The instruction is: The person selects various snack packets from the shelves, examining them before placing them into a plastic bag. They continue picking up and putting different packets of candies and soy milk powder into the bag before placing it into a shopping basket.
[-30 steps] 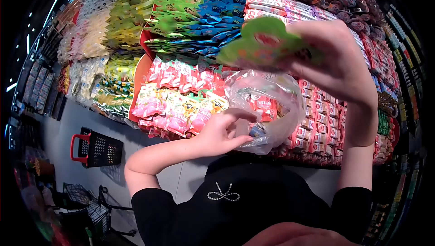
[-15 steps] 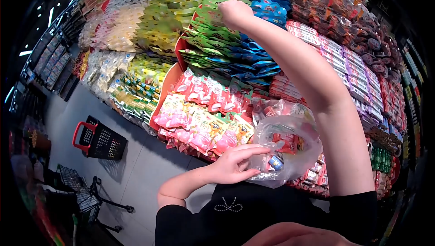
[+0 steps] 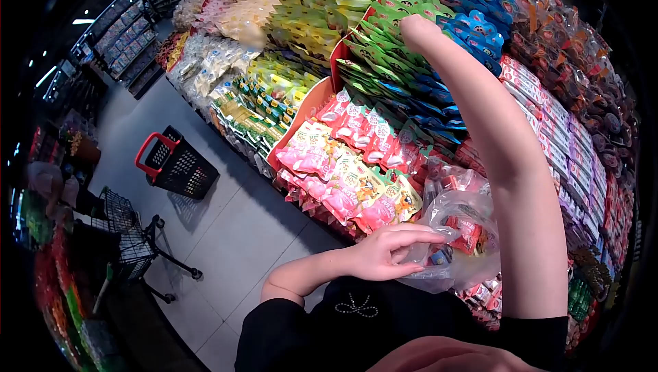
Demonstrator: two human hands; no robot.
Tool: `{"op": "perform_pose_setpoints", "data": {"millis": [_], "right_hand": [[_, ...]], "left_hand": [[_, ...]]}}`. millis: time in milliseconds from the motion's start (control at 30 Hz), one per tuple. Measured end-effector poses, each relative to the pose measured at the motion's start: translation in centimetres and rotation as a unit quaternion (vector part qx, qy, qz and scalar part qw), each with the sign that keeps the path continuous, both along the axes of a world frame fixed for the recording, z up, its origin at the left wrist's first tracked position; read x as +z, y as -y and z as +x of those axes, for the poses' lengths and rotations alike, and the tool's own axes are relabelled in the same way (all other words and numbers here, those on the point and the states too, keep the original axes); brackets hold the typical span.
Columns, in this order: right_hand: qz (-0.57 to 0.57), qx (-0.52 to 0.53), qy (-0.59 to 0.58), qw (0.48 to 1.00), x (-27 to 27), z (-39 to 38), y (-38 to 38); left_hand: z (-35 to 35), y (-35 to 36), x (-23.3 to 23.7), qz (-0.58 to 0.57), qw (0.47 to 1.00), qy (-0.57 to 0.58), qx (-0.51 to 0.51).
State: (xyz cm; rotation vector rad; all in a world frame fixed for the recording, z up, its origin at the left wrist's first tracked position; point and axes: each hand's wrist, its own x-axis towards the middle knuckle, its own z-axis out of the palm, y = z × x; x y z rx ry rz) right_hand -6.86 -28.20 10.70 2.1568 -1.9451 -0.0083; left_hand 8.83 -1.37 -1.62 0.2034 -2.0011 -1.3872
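Observation:
My left hand (image 3: 387, 252) grips the rim of a clear plastic bag (image 3: 473, 273), its thumb and fingers on the bag's near side. Inside the bag lie a red packet (image 3: 466, 233) and a small blue item. My right arm stretches far forward, and my right hand (image 3: 419, 31) is over the stacked green packets (image 3: 384, 46), bent at the wrist. Its fingers are hidden, so what they touch does not show. Blue packets (image 3: 473, 36) stand just to the right of that hand. Pink and cream candy bags (image 3: 346, 183) lie in front of my left hand.
A red divider (image 3: 301, 115) separates the candy rows. Yellow-green packets (image 3: 329, 9) are stacked beyond it. On the tiled floor at left are a black basket with a red handle (image 3: 181, 166) and a wire cart (image 3: 133, 235). White and purple boxes (image 3: 548, 132) line the right side.
The view has swung left, so the display sits further right and lower. My right hand stays over the green packets, its fingers now more hidden. My left hand keeps the bag.

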Motion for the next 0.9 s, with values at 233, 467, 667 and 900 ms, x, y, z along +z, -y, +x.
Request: {"op": "perform_pose_setpoints", "data": {"millis": [233, 467, 667, 900], "right_hand": [[-0.144, 0.144, 0.041, 0.978, 2.2, -2.0, -8.1], [-0.204, 0.31, 0.068, 0.926, 4.1, -6.6, -28.1], [-0.132, 0.274, 0.219, 0.927, -0.4, -8.5, -37.9], [-0.123, 0.168, 0.276, 0.938, -9.5, -6.5, -38.7]], "left_hand": [[-0.3, -1.0, 0.8, 0.061, 0.998, 0.011, 0.021], [-1.0, -1.0, 1.5, 0.015, 0.998, 0.012, 0.065], [-2.5, -2.1, 3.3, 0.004, 0.985, 0.007, 0.173], [-3.9, -3.3, 2.4, -0.106, 0.977, -0.049, 0.179]]}}
